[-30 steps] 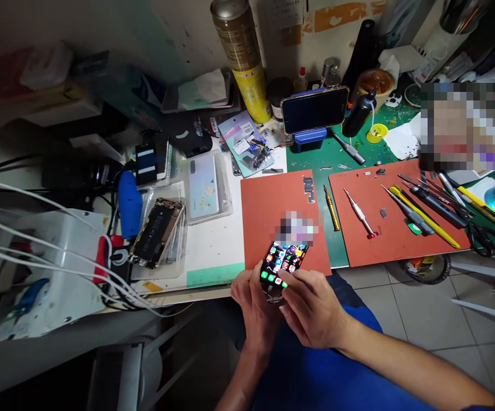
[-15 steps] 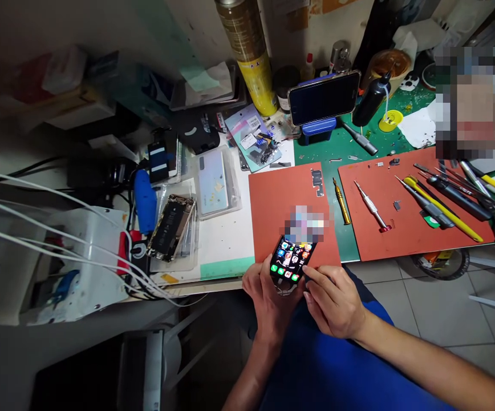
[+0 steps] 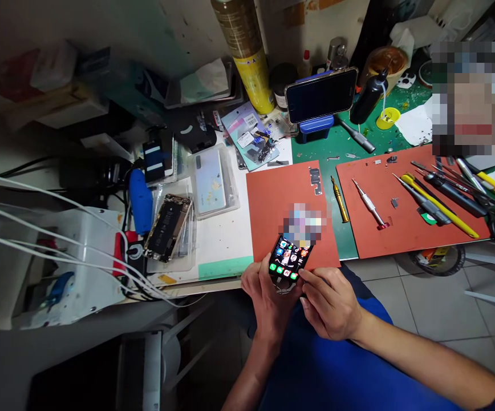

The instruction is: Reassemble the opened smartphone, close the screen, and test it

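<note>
A smartphone (image 3: 287,262) with a lit screen of app icons is tilted up over the near edge of a reddish-brown mat (image 3: 273,197). My left hand (image 3: 266,294) is wrapped round its lower left part from below. At the lower right edge of the screen, my right hand (image 3: 333,302) has its fingers curled, the index fingertip touching or nearly touching the phone. No tool shows in that hand. The phone's upper part is covered by a blurred patch. A small cut-out metal plate (image 3: 315,181) lies on the mat's far right corner.
A gold screwdriver (image 3: 340,200) lies between the two mats. The right mat (image 3: 376,242) carries a silver screwdriver (image 3: 371,204), a yellow tool (image 3: 444,208) and tweezers. To the left lie an opened phone (image 3: 168,228) and white cables (image 3: 114,260). Behind, another phone (image 3: 321,96) leans on a blue stand.
The camera view has shifted slightly, so the bench appears a little further left. Both hands and the smartphone keep nearly the same pose, with the screen still lit.
</note>
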The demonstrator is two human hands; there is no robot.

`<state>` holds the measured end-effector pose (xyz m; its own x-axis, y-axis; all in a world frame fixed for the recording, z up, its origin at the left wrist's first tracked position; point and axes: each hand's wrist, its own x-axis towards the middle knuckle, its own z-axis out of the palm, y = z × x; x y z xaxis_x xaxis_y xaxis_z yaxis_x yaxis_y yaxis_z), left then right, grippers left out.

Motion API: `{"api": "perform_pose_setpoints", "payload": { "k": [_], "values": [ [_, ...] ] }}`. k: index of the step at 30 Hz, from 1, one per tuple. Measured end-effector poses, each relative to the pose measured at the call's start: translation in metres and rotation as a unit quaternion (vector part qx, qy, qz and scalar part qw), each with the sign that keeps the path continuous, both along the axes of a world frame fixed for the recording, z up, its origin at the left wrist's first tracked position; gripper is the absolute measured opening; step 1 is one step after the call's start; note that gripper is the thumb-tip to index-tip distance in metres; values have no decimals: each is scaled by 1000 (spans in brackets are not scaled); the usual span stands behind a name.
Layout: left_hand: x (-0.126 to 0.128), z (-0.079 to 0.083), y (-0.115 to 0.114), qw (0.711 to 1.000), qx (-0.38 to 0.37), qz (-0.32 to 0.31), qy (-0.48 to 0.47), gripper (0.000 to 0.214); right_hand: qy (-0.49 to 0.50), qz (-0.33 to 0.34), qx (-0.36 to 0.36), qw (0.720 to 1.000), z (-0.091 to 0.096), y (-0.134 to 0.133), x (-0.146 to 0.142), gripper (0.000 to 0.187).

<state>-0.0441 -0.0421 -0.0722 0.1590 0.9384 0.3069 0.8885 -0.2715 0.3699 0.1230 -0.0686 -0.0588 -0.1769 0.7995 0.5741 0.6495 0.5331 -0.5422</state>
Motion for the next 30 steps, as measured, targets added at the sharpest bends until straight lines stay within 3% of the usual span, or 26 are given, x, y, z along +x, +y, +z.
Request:
{"api": "perform_pose_setpoints", "payload": {
  "k": [12, 19, 25, 30],
  "values": [
    [-1, 2, 4, 1000, 18, -10, 6, 67, -17, -39, -11, 999, 2, 2, 3, 23],
    [-2, 2, 5, 1000, 25, -16, 6, 56, -27, -16, -25, 999, 4, 5, 2, 20],
    [0, 4, 4, 1000, 15, -8, 5, 67, -25, -74, -26, 997, 6, 8, 4, 18],
    [1, 3, 4, 1000, 7, 3, 8, 69, -23, -75, -35, 996, 4, 8, 8, 18]
  ]
}}
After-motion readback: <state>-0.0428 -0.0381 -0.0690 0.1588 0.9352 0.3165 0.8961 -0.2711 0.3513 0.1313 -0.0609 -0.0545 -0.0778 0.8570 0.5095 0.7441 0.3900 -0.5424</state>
